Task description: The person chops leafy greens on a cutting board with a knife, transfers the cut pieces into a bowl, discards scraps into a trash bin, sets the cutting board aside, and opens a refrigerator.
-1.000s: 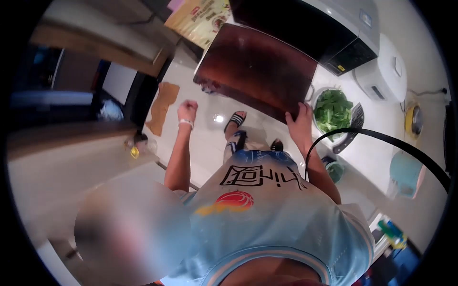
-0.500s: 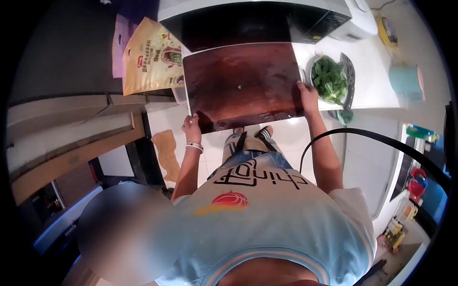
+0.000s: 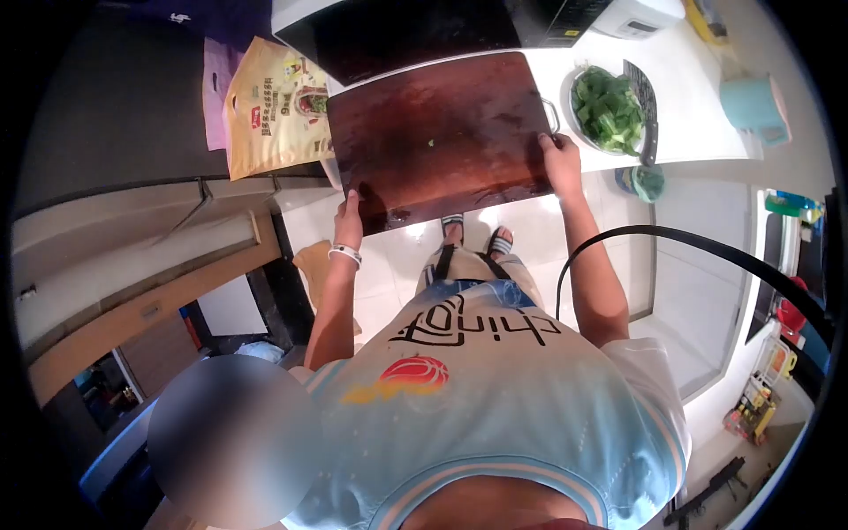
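Observation:
A large dark-brown wooden cutting board (image 3: 442,132), wet and with a small green scrap on it, is gripped at both sides. My left hand (image 3: 348,221) is closed on its near left corner, thumb on top. My right hand (image 3: 562,166) is closed on the right edge near the front corner, just below a metal handle (image 3: 551,115). The undersides of the hands are hidden. Right of the board stands a bowl of chopped green leaves (image 3: 608,110), with a kitchen knife (image 3: 649,115) lying beside it.
A dark-fronted appliance (image 3: 397,35) stands behind the board. To the left is a yellow printed bag (image 3: 274,110); at far right, a light-blue cup (image 3: 755,108) on the white counter (image 3: 698,115). A green-filled container (image 3: 647,183) sits below the counter edge. Another person's blurred head is at lower left.
The board and both hands have shifted slightly up and left in view, and the board is tilted a little more, its right side higher. My grip stays the same.

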`<state>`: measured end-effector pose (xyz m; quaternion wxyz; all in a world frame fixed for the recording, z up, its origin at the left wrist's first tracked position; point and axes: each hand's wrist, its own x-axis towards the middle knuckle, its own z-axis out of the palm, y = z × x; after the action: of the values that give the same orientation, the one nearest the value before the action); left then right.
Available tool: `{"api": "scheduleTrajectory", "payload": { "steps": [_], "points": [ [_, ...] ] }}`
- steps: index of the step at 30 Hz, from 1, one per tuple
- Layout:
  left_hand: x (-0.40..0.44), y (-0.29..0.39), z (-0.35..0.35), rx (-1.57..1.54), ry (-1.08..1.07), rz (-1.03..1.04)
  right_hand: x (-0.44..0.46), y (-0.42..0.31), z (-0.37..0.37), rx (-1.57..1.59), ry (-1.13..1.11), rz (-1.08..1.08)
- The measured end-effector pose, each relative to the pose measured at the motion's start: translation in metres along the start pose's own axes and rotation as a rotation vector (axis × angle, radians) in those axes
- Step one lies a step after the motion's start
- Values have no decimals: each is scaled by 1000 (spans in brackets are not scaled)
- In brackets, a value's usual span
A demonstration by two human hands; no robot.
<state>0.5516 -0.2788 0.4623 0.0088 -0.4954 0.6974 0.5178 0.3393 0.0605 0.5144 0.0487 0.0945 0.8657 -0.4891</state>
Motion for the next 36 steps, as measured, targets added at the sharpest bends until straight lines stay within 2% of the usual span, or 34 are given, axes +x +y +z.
{"api": "scheduleTrajectory", "payload": {
  "steps": [1,4,5,6,7,11,12,14,16,20,22,24,25,26,27,28,29,30,31,34,36],
  "points": [
    [1,-2,-1,-45,-63,30,1,2,-1,35,-69,-7],
    [18,-21,4,39,-28,98,0,21,6,-147,-50,-144],
    [29,-28,5,35,-16,73,-13,12,1,-233,-6,-229],
    [36,-29,7,-32,-23,31,-13,18,1,-201,-62,-238],
    [39,-28,9,-97,-29,-13,-22,17,2,-244,-35,-343],
    [26,-25,11,-95,-12,104,-61,-1,1,-336,10,-769],
    [19,-26,12,-111,-3,105,-72,-7,3,-301,-35,-841],
    [20,-51,16,-353,57,82,-93,-10,15,-215,-174,-921],
    [-21,-48,4,-472,123,69,-107,-3,30,-195,-246,-988],
    [-35,-151,-40,-501,314,104,-140,-13,56,-121,-242,-949],
    [-51,-218,-64,-230,503,124,-166,-28,78,-115,-271,-916],
    [-80,-272,-97,-262,497,-68,-196,-46,116,-83,-352,-904],
    [-71,-333,-112,-39,473,-186,-215,-52,138,-67,-384,-919],
    [-92,-350,-136,92,405,-252,-228,-64,168,-44,-403,-939],
    [-91,-416,-143,-167,471,-266,-241,-64,205,45,-503,-801],
    [-105,-439,-167,-261,481,-336,-259,-76,235,185,-532,-784],
    [-135,-456,-180,-358,481,-423,-280,-91,260,275,-623,-709],
    [-172,-435,-207,-417,574,-500,-294,-113,290,368,-710,-626],
    [-181,-464,-221,-437,656,-512,-303,-136,321,458,-838,-521],
    [-203,-503,-277,-264,583,-649,-350,-220,393,538,-1074,-226],
    [-198,-549,-289,-263,598,-751,-377,-263,447,557,-1227,-111]
  ]
}}
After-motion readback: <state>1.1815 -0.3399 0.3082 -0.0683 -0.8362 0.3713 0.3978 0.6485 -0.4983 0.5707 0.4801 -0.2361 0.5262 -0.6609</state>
